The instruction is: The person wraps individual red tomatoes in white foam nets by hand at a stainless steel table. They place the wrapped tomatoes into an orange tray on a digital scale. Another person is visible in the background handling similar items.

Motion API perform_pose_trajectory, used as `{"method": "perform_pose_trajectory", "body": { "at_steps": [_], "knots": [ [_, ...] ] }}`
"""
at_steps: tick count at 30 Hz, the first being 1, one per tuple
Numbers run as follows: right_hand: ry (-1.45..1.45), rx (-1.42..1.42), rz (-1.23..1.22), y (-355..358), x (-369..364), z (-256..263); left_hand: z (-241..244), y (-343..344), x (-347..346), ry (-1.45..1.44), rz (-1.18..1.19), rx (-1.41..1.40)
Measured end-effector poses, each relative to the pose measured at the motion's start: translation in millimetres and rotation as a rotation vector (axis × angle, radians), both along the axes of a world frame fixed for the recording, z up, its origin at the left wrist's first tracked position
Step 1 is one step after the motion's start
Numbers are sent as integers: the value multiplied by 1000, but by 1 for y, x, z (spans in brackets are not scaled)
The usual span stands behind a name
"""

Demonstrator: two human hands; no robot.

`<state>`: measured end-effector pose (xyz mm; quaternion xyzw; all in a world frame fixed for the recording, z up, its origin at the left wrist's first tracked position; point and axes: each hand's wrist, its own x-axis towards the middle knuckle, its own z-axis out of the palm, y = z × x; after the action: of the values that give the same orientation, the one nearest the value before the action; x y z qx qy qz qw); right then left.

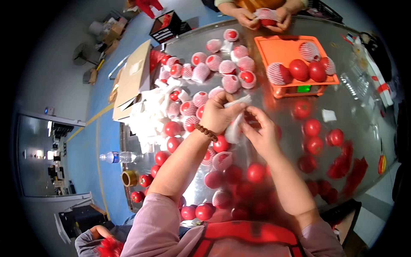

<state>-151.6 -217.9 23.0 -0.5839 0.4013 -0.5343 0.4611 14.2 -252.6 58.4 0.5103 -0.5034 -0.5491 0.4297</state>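
Note:
Between my two hands is a white foam net sleeve (pixel 236 128), its upper part pinched by my left hand (pixel 220 112), which has a brown braided bracelet at the wrist. The fingers of my right hand (pixel 261 131) are at the sleeve's right side, partly in front of a red tomato; whether they grip it is unclear. Tomatoes in foam nets (pixel 230 83) lie beyond and left of my hands. Bare red tomatoes (pixel 256 172) lie nearer my body. White foam sleeves (pixel 147 112) are heaped at the left in bright glare.
An orange tray on a scale (pixel 265 48) holds tomatoes, some netted. Across the metal table (pixel 346 119), another person's hands (pixel 276 19) hold a netted tomato. Cardboard (pixel 133 77), a roll of tape (pixel 129 178) and a plastic bottle (pixel 117 157) are at left; scissors (pixel 381 163) lie right.

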Motion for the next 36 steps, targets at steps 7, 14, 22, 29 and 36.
{"method": "perform_pose_trajectory", "body": {
  "at_steps": [7,14,22,29,36],
  "knots": [
    [-482,379,75,4,-69,3,-9,2,-69,163,-153,18],
    [516,34,-220,1,-140,-37,-16,-12,-120,133,-114,-12],
    [-70,211,-123,-16,-135,-32,-29,-9,-136,302,-172,89],
    [-1029,688,-100,-53,-151,-45,-22,-32,-137,485,-301,268],
    [-1012,547,-250,-120,-147,-28,2,-146,-159,-751,-186,-468]
  ]
}}
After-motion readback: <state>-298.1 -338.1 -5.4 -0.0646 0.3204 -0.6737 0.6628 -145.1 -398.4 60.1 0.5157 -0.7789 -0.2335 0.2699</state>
